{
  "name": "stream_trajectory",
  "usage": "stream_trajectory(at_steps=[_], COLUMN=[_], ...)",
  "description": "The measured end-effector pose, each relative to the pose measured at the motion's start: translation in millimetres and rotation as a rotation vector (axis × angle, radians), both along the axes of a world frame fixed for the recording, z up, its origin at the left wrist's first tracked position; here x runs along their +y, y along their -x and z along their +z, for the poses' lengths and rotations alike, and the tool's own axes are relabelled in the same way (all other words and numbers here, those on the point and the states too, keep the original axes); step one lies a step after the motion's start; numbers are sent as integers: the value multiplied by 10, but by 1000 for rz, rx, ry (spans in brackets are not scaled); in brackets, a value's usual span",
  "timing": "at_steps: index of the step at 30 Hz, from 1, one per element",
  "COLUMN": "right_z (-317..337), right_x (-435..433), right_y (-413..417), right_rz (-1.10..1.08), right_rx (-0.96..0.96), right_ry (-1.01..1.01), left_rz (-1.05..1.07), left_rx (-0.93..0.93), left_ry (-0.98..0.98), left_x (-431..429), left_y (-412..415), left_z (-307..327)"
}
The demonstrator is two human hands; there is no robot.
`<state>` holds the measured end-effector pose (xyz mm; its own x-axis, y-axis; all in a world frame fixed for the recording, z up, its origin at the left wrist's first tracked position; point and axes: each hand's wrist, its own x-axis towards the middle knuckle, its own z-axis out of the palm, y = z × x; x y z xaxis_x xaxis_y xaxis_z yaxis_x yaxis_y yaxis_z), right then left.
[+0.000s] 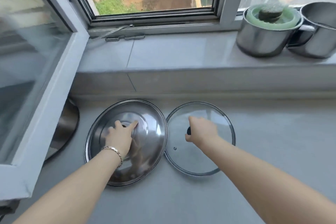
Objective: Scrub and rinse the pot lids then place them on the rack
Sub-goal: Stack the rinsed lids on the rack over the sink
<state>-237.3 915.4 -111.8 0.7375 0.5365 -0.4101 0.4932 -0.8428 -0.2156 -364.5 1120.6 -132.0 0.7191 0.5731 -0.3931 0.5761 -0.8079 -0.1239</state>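
Note:
A large steel lid (pixel 152 143) lies on the grey counter, dome up. My left hand (pixel 120 136) rests on its centre, fingers spread around the dark knob; whether they grip it is unclear. To its right lies a glass lid (pixel 214 158) with a metal rim, touching the steel lid's edge. My right hand (pixel 201 131) is closed on that lid's black knob (pixel 189 130). A third steel lid (pixel 67 125) lies at the left, half hidden under the open window sash.
An open window sash (pixel 45 78) juts over the counter's left side. On the sill at the right stand two steel pots (pixel 263 42), one holding a green dish with a scrubbing pad (pixel 271 13). No rack or sink is in view.

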Motion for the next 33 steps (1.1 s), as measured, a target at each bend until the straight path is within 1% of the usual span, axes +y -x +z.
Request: stream_trajectory(at_steps=[3,7,11,15,17,18,21,22,24,26,29,33], right_z=[-126,-191,-182,-156,-105,-67,84,146,293,430,582,763], right_x=[-9,-74,-90,-77,-90,-112,-287,-387,-642,-991,-1716,-2973], right_y=[-89,-153,-172,-154,-126,-110,-63,-48,-15,31,107,207], right_rz=[-68,-106,-120,-146,-137,-126,-97,-102,-122,-170,-268,-367], right_rx=[28,3,51,98,80,57,1,-6,6,62,136,148], right_ry=[20,14,1,7,42,67,104,106,120,132,126,129], left_rz=[16,39,47,39,9,-10,-152,-209,-263,-312,-467,-615], left_rx=[-12,-13,-6,56,111,107,9,-5,-21,-20,-20,-63], left_ry=[-12,-37,-50,-62,-87,-104,-114,-79,59,178,255,337], left_x=[20,6,-13,-67,-156,-218,-496,-628,-950,-1339,-2042,-3184], left_y=[-6,17,2,-16,-56,-93,-253,-321,-458,-563,-671,-811], left_z=[-65,-102,-110,-29,49,103,313,395,578,761,975,1177])
